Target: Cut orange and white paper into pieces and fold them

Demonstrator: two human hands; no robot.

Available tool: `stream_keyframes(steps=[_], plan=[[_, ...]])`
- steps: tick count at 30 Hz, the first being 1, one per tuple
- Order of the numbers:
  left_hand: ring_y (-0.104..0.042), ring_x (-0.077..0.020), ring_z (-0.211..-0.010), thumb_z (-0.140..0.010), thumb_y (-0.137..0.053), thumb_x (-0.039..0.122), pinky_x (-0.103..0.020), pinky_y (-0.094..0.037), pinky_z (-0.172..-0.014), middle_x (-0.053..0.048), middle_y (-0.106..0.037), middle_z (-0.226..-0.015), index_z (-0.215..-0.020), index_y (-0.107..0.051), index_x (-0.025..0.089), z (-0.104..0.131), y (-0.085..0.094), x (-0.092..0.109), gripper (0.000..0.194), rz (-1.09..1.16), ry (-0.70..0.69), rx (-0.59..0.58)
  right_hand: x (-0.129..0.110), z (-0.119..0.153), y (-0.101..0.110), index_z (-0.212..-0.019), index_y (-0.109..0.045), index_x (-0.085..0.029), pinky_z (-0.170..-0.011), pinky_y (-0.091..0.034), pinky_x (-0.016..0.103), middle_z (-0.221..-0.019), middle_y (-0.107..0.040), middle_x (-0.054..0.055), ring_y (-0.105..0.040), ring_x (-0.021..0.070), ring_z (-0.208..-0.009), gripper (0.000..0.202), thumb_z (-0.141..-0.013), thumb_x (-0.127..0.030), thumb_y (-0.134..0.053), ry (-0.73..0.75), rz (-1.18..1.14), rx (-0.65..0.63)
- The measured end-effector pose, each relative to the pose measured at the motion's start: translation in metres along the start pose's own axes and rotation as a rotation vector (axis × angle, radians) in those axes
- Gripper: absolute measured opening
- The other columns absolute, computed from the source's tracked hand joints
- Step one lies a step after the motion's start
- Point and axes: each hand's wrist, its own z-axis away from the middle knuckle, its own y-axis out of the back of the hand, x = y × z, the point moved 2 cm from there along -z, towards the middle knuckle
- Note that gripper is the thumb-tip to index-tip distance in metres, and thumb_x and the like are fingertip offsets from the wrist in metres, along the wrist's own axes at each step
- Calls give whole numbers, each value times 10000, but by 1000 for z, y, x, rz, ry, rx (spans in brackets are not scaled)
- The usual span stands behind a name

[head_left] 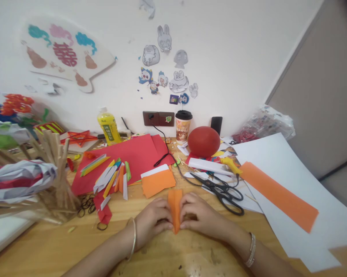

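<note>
Between my two hands stands a narrow folded piece of orange paper (176, 209), creased lengthwise and tapering toward me. My left hand (154, 215) grips its left edge with bent fingers, thumb low near the tip. On the other edge, the fingers of my right hand (198, 215) pinch the paper in the same way. Just beyond it lies a small stack of orange paper rectangles (158, 182) with a white sheet showing underneath. Several folded paper pieces (112, 179) in white, yellow, orange and green lie to the left, partly on red sheets (127, 157).
Black scissors (223, 192) lie right of my hands, near a yellow glue gun (231, 165) with its cord. An orange strip (279, 196) rests on large white paper (265, 154). Behind are a red balloon (203, 141), a lidded cup (183, 129) and a yellow bottle (109, 127). Wooden sticks (63, 165) stand left.
</note>
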Motion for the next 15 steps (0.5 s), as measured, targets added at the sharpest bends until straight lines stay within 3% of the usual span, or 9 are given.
stream_keyframes(steps=[7, 15], plan=[[-552, -146, -758, -806, -562, 247, -262, -447, -703, -15, -598, -744, -681, -638, 188, -2, -2, 2, 158, -35, 129, -8, 2, 0, -6, -694, -623, -194, -781, -392, 280, -883, -538, -5, -491, 159, -875, 94, -693, -204, -716, -121, 43, 62], [-530, -154, -784, -690, -616, 97, -273, -439, -733, -8, -570, -783, -634, -610, 181, -1, -7, 9, 102, -98, 222, 76, -3, 1, -7, -688, -586, -188, -778, -375, 285, -856, -520, -7, -469, 160, -868, 102, -700, -168, -685, -122, 66, 80]])
